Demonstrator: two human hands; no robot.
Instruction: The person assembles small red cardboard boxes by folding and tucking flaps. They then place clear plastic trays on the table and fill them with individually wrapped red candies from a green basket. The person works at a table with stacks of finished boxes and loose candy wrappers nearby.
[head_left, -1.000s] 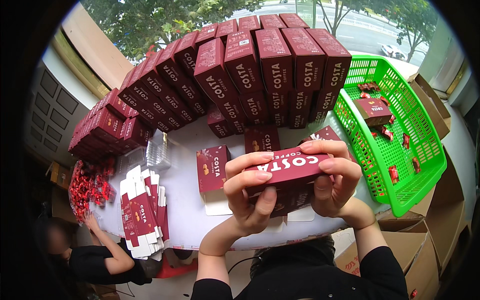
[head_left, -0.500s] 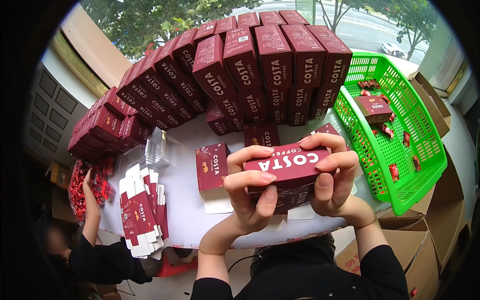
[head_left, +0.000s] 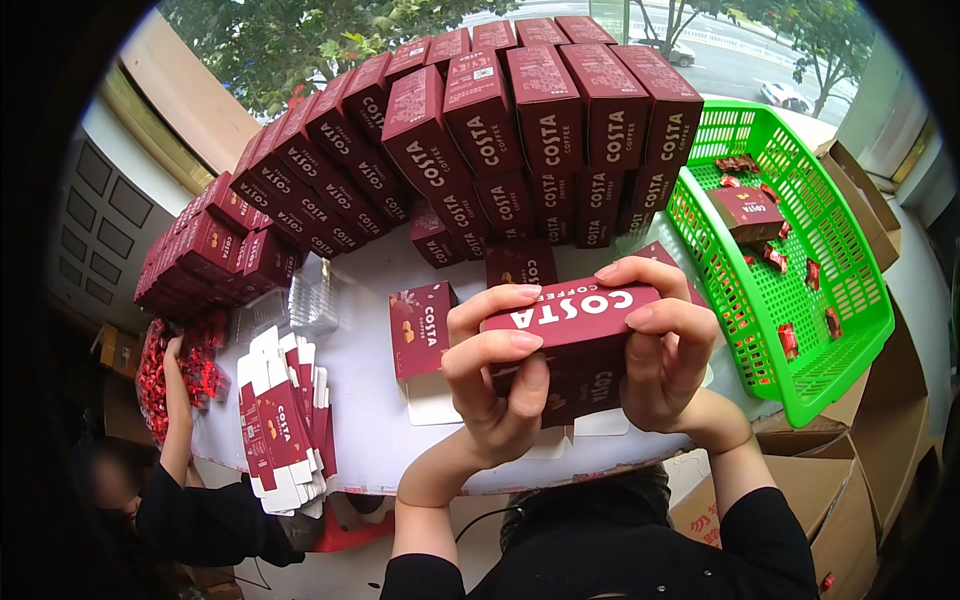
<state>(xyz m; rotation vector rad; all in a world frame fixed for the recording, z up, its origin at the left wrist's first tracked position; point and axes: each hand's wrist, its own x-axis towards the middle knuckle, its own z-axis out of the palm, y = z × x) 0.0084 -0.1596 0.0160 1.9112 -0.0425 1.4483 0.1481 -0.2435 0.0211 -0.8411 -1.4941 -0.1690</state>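
Both my hands grip one dark red carton (head_left: 585, 345) above the near part of the table, its lettered side turned up. My left hand (head_left: 495, 365) has its fingers over the top edge and its thumb on the near face. At the other end my right hand (head_left: 665, 345) holds it the same way. To the left of my left hand stands a dark red carton (head_left: 422, 325) with a white flap lying out in front. Other cartons behind and under the held one are partly hidden by it and by my hands.
Stacked dark red cartons (head_left: 545, 110) line the table's back. A green basket (head_left: 790, 385) at the right holds one carton and several small red packets. Flattened cartons (head_left: 280, 420) and clear plastic trays (head_left: 313, 295) lie left. A co-worker's arm (head_left: 178, 400) reaches into red packets (head_left: 155, 380).
The held carton has tipped slightly, so its near face shows a little more. My hands keep the same grip. The co-worker's arm has shifted slightly.
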